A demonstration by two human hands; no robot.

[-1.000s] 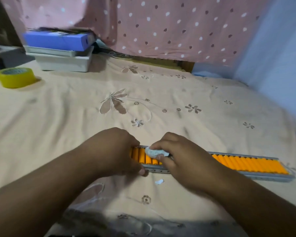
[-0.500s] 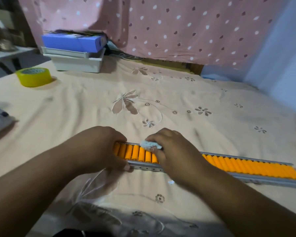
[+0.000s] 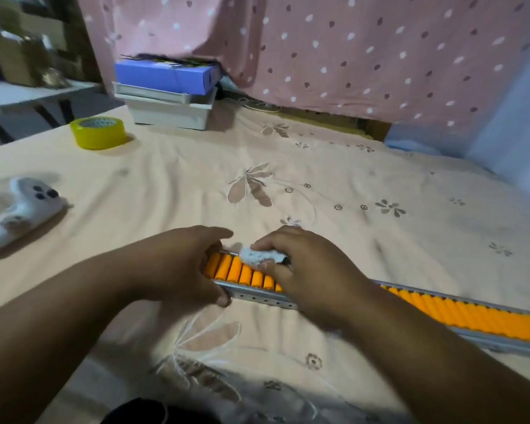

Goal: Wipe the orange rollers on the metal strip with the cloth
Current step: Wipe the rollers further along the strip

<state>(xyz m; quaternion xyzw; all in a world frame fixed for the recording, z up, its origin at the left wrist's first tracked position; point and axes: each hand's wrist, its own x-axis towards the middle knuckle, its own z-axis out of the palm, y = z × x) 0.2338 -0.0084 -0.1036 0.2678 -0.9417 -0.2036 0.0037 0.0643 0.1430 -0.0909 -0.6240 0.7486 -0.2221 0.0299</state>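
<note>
A long metal strip (image 3: 262, 298) with a row of orange rollers (image 3: 471, 315) lies across the peach bedsheet, running from the centre to the right edge. My left hand (image 3: 178, 267) grips the strip's left end, thumb on its near side. My right hand (image 3: 312, 270) presses a small white cloth (image 3: 257, 256) onto the rollers just right of the left hand. Several orange rollers (image 3: 236, 270) show between the two hands. My right hand and forearm hide the middle of the strip.
A white game controller (image 3: 19, 209) lies at the left. A yellow tape roll (image 3: 98, 133) sits further back. Stacked white trays with a blue box (image 3: 166, 96) stand at the back, before a pink dotted curtain (image 3: 349, 50).
The view has swung left, bringing the controller fully into sight. Both hands stay on the strip's left end, and the cloth has shifted slightly along the rollers.
</note>
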